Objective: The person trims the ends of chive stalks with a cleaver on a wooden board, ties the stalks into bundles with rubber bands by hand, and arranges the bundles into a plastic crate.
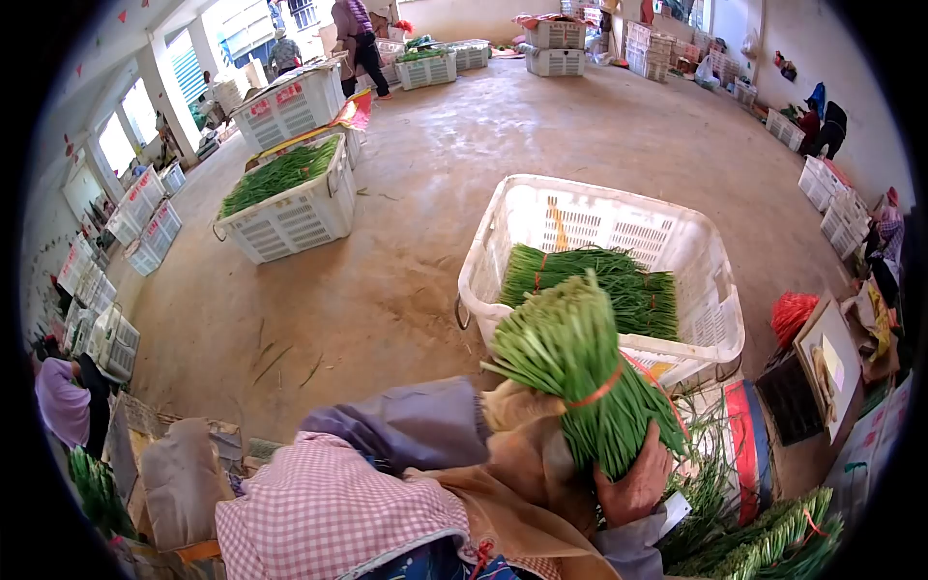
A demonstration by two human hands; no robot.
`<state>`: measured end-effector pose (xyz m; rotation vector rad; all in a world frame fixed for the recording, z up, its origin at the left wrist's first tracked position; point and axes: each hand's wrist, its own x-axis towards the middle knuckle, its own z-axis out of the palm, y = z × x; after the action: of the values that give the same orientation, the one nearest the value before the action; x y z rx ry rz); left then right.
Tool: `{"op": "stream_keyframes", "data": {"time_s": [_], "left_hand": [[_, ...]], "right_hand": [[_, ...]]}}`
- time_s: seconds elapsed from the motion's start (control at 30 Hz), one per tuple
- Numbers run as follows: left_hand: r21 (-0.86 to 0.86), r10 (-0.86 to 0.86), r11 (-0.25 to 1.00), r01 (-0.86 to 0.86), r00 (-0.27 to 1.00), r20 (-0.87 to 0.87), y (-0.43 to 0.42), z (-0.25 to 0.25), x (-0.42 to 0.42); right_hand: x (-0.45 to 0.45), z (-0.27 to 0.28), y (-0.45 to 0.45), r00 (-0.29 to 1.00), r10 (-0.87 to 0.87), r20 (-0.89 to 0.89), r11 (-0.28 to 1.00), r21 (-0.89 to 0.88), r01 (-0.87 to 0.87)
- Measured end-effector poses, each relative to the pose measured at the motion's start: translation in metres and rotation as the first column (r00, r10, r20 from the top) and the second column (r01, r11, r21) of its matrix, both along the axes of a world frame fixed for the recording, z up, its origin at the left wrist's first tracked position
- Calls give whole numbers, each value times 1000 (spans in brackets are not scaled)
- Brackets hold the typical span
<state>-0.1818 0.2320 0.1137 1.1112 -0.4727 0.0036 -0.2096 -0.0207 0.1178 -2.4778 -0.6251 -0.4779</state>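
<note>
A thick bundle of long green stems (565, 362), which look like garlic chives, is held up in front of my chest, tied with an orange-red band. My left hand (517, 406), in what looks like a tan glove, supports it from the left; its fingers are mostly hidden behind the bundle. My bare right hand (636, 476) is wrapped round its lower right side. Just beyond stands a white plastic crate (710, 333) with similar tied bundles (604, 280) lying inside.
More tied stems (773, 546) and loose stalks lie at my lower right. A filled crate (304, 227) stands ahead to the left, beside stacked crates (300, 111). Red string (795, 317) and a board (826, 358) are at right. Several people are farther off.
</note>
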Motion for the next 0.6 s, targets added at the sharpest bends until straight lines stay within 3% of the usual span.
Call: {"op": "stream_keyframes", "data": {"time_s": [0.03,0.1,0.13,0.2,0.3,0.37,0.4,0.47,0.5,0.57,0.6], "left_hand": [[90,92,992,-88,994,-50,13,-19,-10],[540,2,838,79,989,-148,51,-23,-29],[698,-108,669,256,962,-250,60,-9,-40],[823,-229,180,539,836,-498,61,43,-58],[699,-478,510,502,840,-255,58,107,-61],[698,-447,514,499,850,-278,58,149,-39],[897,-254,327,298,942,-220,48,167,-31],[993,-365,-56,-101,928,74,37,169,9],[968,-407,-142,-207,903,134,30,143,33],[969,-395,-177,-170,914,88,1,116,50],[996,-396,10,-83,915,80,-8,106,57]], "right_hand": [[1,4,3,1000,11,-4,999,-47,-12],[1,13,8,1000,15,-24,993,-119,-18],[1,19,11,999,31,10,986,-162,-29],[2,25,13,995,80,66,976,-208,-65],[2,24,13,968,182,173,954,-268,-132],[4,20,9,951,245,186,949,-249,-196],[5,17,7,942,271,200,946,-238,-222],[7,9,4,940,260,220,941,-276,-195],[7,5,2,939,253,232,938,-296,-180],[6,2,-1,952,232,201,947,-269,-174],[6,-1,-3,958,217,187,951,-260,-165]]}}
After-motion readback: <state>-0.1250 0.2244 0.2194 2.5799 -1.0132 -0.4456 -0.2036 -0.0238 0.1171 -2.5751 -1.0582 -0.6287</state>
